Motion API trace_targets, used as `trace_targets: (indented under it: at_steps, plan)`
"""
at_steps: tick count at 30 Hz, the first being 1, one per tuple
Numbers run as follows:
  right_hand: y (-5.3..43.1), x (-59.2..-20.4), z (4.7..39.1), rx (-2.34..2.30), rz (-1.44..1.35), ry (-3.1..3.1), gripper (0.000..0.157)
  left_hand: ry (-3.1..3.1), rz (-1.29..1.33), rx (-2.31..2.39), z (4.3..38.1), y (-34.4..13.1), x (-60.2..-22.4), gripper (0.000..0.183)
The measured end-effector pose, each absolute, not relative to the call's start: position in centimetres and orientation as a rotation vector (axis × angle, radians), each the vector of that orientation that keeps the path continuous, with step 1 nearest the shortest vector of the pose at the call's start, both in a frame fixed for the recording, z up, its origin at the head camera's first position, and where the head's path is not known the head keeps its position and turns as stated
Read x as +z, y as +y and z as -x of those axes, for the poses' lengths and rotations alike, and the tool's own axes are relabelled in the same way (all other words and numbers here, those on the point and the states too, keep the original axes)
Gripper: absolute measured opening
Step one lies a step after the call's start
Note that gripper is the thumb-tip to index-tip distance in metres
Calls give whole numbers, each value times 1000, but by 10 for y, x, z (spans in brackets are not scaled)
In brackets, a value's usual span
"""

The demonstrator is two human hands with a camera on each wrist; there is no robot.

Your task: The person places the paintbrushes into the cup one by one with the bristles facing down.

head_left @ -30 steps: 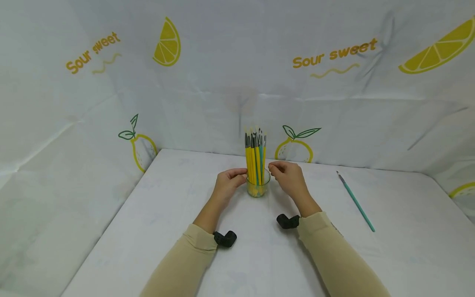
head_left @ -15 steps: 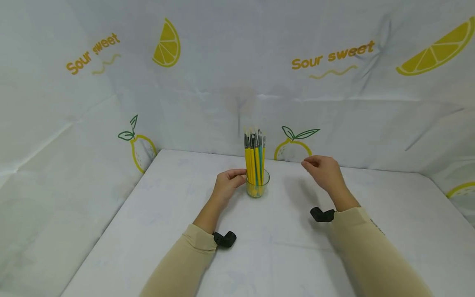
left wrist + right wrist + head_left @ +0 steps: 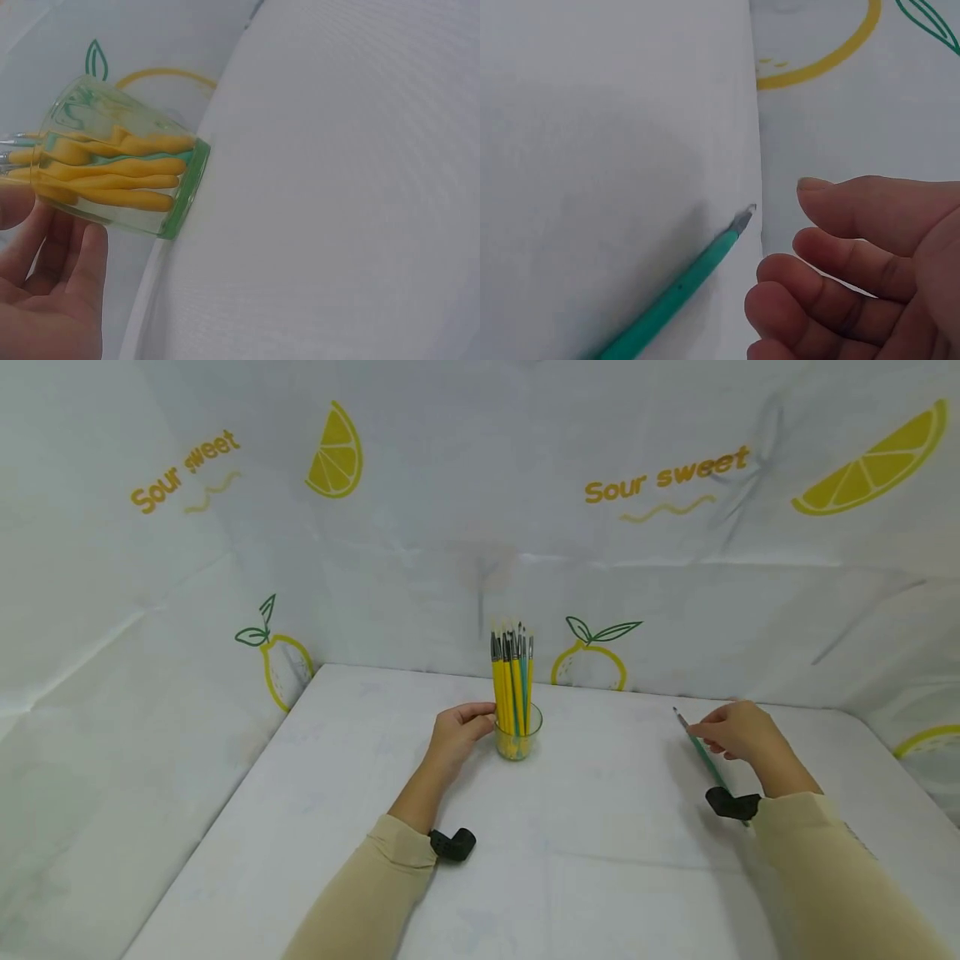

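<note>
A clear green-tinted glass (image 3: 534,727) stands upright on the table, holding a bundle of yellow and teal paintbrushes (image 3: 512,681), bristles up. At its left side my left hand (image 3: 457,733) touches the glass with relaxed fingertips; in the left wrist view the thumb is near the rim and the fingers (image 3: 91,255) lie against the wall. A single teal paintbrush (image 3: 707,758) lies on the table at the right. Over its upper part hovers my right hand (image 3: 738,732), fingers loosely bent. The right wrist view shows a gap between those fingers and the teal paintbrush (image 3: 679,292).
The white cloth-covered table (image 3: 585,893) meets a white curtain (image 3: 450,527) printed with lemons and lettering behind it. Black wrist cameras (image 3: 453,844) sit on both wrists, the right one overlapping the lone brush's lower end in the head view.
My right hand has moved from beside the glass rightward to the lone teal paintbrush. The left hand has stayed at the glass.
</note>
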State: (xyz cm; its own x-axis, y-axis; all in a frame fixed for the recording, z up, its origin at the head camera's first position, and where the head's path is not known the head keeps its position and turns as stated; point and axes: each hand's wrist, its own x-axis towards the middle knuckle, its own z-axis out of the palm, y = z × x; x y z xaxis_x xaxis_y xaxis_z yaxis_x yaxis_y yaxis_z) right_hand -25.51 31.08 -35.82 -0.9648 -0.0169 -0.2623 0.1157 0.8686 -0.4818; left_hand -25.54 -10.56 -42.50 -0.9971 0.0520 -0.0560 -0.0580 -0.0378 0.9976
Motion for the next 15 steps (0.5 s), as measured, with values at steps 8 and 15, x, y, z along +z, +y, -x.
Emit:
trace_targets:
  at_steps: [8, 15]
  plan:
    - [334, -368, 248, -770, -168, 2673, 39, 2132, -13, 2173, 246, -108, -408, 29]
    - [337, -378, 246, -776, -189, 2627, 38, 2135, -8, 2176, 232, -106, -391, 28]
